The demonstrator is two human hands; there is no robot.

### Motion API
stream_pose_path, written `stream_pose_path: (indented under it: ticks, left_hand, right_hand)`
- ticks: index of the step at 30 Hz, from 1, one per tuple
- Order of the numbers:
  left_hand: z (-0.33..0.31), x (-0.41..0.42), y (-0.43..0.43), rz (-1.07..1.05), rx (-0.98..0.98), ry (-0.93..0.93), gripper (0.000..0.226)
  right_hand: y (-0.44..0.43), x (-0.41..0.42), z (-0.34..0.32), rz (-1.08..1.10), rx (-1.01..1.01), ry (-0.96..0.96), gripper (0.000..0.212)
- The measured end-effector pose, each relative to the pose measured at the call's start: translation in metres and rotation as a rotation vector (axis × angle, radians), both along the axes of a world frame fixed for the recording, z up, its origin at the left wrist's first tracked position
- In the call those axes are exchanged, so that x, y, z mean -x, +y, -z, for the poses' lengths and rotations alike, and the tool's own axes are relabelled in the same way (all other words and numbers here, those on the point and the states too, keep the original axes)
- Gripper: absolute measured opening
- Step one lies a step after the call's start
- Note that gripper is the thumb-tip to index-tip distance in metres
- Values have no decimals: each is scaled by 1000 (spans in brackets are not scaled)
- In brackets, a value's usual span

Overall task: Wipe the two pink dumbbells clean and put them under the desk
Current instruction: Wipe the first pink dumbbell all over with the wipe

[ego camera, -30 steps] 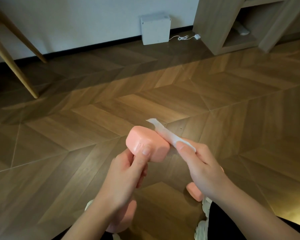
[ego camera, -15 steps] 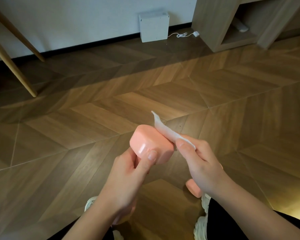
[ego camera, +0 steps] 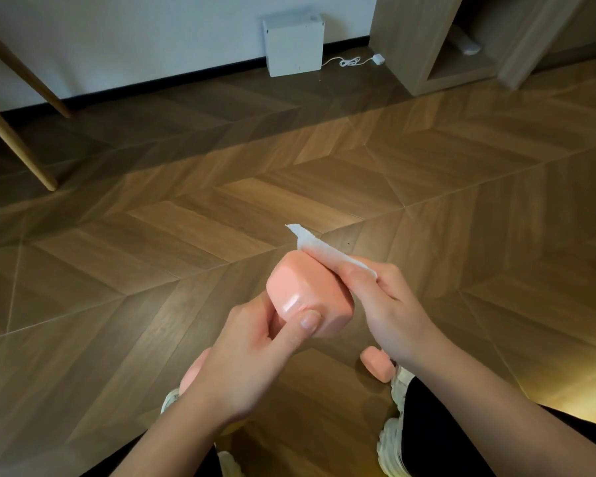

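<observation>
Entry: pink dumbbell (ego camera: 307, 290), our left hand (ego camera: 252, 366) clenched round it; right hand (ego camera: 389, 315) pinches wipe (ego camera: 324, 249), now slid onto head. Wiping mid-course, we judge; second dumbbell (ego camera: 377, 366) waits.

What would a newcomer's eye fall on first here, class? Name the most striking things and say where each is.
First, the pink dumbbell at centre, gripped by the left hand, with the right hand pressing a white wipe against its upper head. Next, the second pink dumbbell lying on the wooden floor beside a shoe, just below the right wrist. Farther off, a white box stands against the wall.
</observation>
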State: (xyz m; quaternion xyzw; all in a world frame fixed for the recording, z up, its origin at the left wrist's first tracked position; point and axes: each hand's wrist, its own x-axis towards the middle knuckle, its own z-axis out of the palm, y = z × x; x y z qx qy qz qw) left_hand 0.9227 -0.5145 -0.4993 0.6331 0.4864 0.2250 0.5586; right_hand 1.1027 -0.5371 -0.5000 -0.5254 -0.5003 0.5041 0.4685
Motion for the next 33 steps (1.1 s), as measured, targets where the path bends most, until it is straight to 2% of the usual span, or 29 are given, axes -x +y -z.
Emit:
stream_pose_path:
  ticks: [5, 8, 14, 21, 33]
  left_hand:
    - [-6, -1, 1, 50, -42, 56, 43]
    - [-5, -1, 0, 52, -24, 45, 48]
    - [-4, -1, 0, 50, 5, 65, 43]
    - [-4, -4, 0, 12, 49, -5, 42]
    - [-5, -5, 3, 11, 77, 29, 46]
  right_hand:
    - [-1, 0, -2, -32, -36, -7, 43]
    - [-1, 1, 0, -3, -4, -10, 43]
    - [-2, 1, 0, 5, -12, 7, 40]
    - [0, 0, -2, 18, -11, -16, 41]
    - [-2, -1, -4, -23, -55, -31, 41]
